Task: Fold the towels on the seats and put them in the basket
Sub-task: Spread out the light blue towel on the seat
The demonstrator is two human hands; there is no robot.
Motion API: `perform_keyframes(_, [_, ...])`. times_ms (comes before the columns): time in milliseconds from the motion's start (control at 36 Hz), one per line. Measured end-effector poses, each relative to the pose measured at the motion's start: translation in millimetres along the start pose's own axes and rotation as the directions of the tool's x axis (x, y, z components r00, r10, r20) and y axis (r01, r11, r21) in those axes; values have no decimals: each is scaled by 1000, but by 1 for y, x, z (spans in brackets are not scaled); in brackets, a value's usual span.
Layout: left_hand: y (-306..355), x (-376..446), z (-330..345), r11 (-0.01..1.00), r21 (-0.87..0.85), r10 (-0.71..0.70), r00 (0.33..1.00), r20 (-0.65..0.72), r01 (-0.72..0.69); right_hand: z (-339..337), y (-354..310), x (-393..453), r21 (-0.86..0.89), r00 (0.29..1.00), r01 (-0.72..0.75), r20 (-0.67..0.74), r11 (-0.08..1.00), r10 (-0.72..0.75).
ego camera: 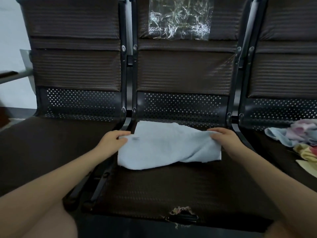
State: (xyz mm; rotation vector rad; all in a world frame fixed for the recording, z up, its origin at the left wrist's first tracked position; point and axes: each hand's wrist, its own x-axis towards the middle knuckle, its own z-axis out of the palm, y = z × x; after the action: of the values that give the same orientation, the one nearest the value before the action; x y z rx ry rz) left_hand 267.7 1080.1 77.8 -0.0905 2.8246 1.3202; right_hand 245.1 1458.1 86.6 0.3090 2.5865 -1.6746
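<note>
head view is showing a pale blue towel (169,146) lying across the back half of the middle seat (154,191), already doubled over, with its lower edge sagging unevenly toward the front. the left hand (114,140) is pinching the towel's left end, thumb on top and fingers curling under the cloth; the right hand (223,137) is doing the same at the right end, so each grip is closed on fabric and neither is free. both forearms are reaching in from the bottom corners of the frame.

judging by the layout, the folding step is under way: the towel is folded once and the hands are holding the ends as if squaring it or readying a second fold. the next move is probably calling for bringing one end over to meet the other, keeping the edges matched so the loose lower corner is not trailing out, then pressing it flat.

on the right seat a pile of unfolded towels (299,137) in blue, pink and yellow is waiting, well apart from the one in hand. a crumpled clear plastic bag (179,18) is resting against the middle backrest. the basket is not appearing anywhere in view, so carrying the towel to it is going to mean looking elsewhere.
</note>
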Motion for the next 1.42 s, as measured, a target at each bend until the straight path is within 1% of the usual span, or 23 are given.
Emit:
perform_keyframes(56, [5,11,1,997,-61,-51,999,-21,49,4,-6,12,-31,1000,8,-9,999,-8])
perform_keyframes(83, [6,18,4,995,-82,-66,998,-21,64,8,-6,19,-73,1000,20,-22,997,-22])
perform_keyframes(167, [12,29,22,991,-104,-83,996,33,86,19,1,35,-306,995,64,-56,950,-85])
perform_keyframes(222, [7,32,38,998,-14,-59,995,81,61,28,11,40,-389,997,72,-10,918,-82])
perform_keyframes(278, [-2,31,53,988,153,-4,988,156,-20,39,23,38,-469,996,77,79,880,-45])
perform_keyframes(333, [-9,27,63,937,319,81,976,200,-143,47,36,34,-610,987,144,149,779,-66])
perform_keyframes(361, [-10,25,66,920,342,130,971,198,-193,49,42,32,-644,981,185,165,742,-101])
perform_keyframes(389, [-10,24,67,915,337,165,968,191,-223,49,45,30,-645,975,217,181,732,-129])
perform_keyframes(444, [-8,19,63,912,326,192,962,193,-247,45,46,25,-628,964,258,220,734,-150])
perform_keyframes(556, [-5,-3,50,898,343,196,948,252,-277,34,39,5,-690,938,311,333,653,-94])
perform_keyframes(722, [-4,-67,37,918,289,201,946,254,-272,20,36,-40,-720,910,362,410,592,-58])
perform_keyframes(778, [-6,-89,34,937,244,195,953,231,-250,18,35,-54,-708,900,379,431,596,-61])
perform_keyframes(833, [-8,-106,31,960,185,166,957,237,-212,16,34,-64,-693,893,386,446,609,-58])
perform_keyframes(889, [-9,-117,26,989,97,83,961,265,-113,13,30,-72,-655,883,389,465,647,-60])
perform_keyframes(944, [-6,-120,19,998,-67,2,958,285,18,9,26,-75,-578,880,374,469,725,-79])
perform_keyframes(1000, [3,-118,11,978,-179,-54,964,260,103,4,23,-77,-517,894,342,435,785,-103])
perform_keyframes(1056, [15,-111,3,966,-228,-75,976,202,121,-2,23,-75,-503,921,308,370,808,-121])
perform_keyframes(1083, [20,-105,-1,973,-214,-47,983,179,86,-4,23,-74,-501,934,288,336,816,-124])
perform_keyframes(1139, [30,-95,-8,993,-120,33,989,146,-15,-7,21,-74,-502,953,251,277,828,-121])
perform_keyframes(1194, [38,-85,-13,995,-75,72,990,123,-63,-9,16,-76,-497,966,225,225,838,-126])
perform_keyframes(1306, [42,-68,-15,996,-62,75,994,80,-70,-6,13,-74,-483,973,223,165,847,-162])
perform_keyframes(1417, [27,-62,-5,999,4,38,994,98,-39,5,12,-72,-490,979,201,135,848,-155])
